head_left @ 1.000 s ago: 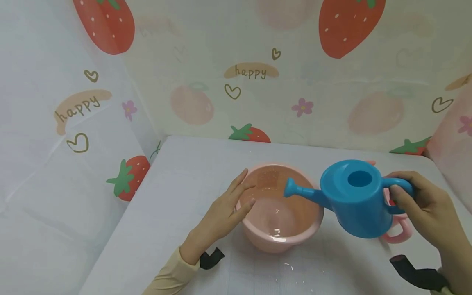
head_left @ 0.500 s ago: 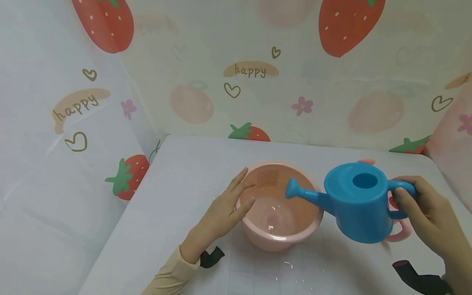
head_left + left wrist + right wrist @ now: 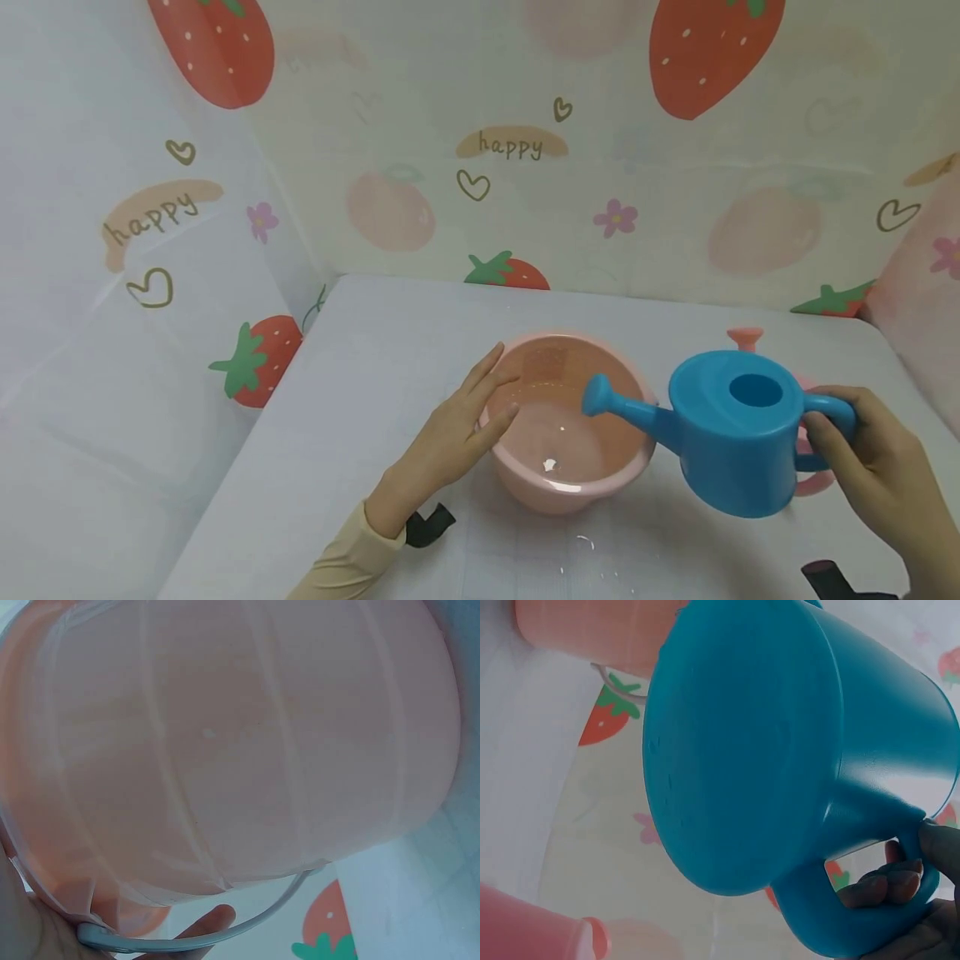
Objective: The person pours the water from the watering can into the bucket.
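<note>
A pink bucket [image 3: 517, 479] stands upright on the table, with wet glints inside. My left hand [image 3: 455, 429] rests on its left rim, fingers fairly straight and spread. In the left wrist view the bucket's ribbed side [image 3: 217, 750] and its grey bail handle [image 3: 255, 922] fill much of the picture. My right hand [image 3: 877, 471] grips the handle of a blue watering can [image 3: 738, 450], held in the air right of the bucket. Its spout [image 3: 600, 396] reaches over the bucket's right rim. Droplets dot the can's underside [image 3: 735, 750] in the right wrist view.
Behind the blue can stands a pink watering can [image 3: 746, 337], mostly hidden; part of a pink object [image 3: 532, 930] shows low in the right wrist view. Water drops [image 3: 585, 542] lie on the white table [image 3: 360, 375] before the bucket. A strawberry-patterned sheet [image 3: 517, 192] encloses the back and sides.
My right hand has brought the blue watering can lower in view and slightly right, uncovering the pink can's spout. My left hand and the bucket have stayed put.
</note>
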Available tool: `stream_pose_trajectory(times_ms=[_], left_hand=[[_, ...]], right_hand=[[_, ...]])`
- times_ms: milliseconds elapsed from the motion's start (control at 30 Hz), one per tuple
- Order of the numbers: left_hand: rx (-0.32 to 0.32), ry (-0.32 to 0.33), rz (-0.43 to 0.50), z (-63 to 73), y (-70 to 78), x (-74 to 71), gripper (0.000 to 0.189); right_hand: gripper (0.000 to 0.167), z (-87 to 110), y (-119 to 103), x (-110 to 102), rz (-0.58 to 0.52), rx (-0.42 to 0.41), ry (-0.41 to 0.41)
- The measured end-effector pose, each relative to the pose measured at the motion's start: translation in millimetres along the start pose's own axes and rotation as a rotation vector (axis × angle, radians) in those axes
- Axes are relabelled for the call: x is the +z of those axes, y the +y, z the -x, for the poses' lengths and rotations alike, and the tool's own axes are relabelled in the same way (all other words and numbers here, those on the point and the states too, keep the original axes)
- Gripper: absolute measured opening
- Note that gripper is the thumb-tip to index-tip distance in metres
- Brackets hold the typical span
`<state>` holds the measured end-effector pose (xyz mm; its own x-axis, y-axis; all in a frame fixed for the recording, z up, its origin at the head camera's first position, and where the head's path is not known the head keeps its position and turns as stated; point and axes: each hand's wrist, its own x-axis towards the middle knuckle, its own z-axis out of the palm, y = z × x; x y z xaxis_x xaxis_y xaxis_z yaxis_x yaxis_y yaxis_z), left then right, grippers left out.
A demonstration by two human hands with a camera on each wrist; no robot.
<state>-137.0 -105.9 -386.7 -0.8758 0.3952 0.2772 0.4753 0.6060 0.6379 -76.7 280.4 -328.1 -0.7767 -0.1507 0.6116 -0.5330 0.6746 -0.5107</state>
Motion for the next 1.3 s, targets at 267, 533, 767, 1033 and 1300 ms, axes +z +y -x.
stream_pose_trajectory(times_ms=[267,533,767,1033,1300], left_hand=[[0.003,-0.001,0.001,-0.9,-2.3,0.4,0.048],[0.009,-0.002,0.017,-0.3,-2.6,-0.2,0.048],[0.017,0.005,0.014,-0.9,-3.6,0.7,0.047],[0.027,0.005,0.019,-1.2,-3.9,1.3,0.046],[0.027,0.001,0.021,-1.4,-3.1,-0.3,0.047]], right_hand=[[0.023,12.5,-0.2,2.7,0.051,0.001,0.037],[0.019,19.0,0.3,9.3,-0.002,0.012,0.104],[0.015,20.5,3.7,13.0,-0.036,0.021,0.175],[0.014,19.4,7.7,15.5,-0.108,0.046,0.259],[0.023,18.7,13.4,16.3,-0.096,0.084,0.334]])
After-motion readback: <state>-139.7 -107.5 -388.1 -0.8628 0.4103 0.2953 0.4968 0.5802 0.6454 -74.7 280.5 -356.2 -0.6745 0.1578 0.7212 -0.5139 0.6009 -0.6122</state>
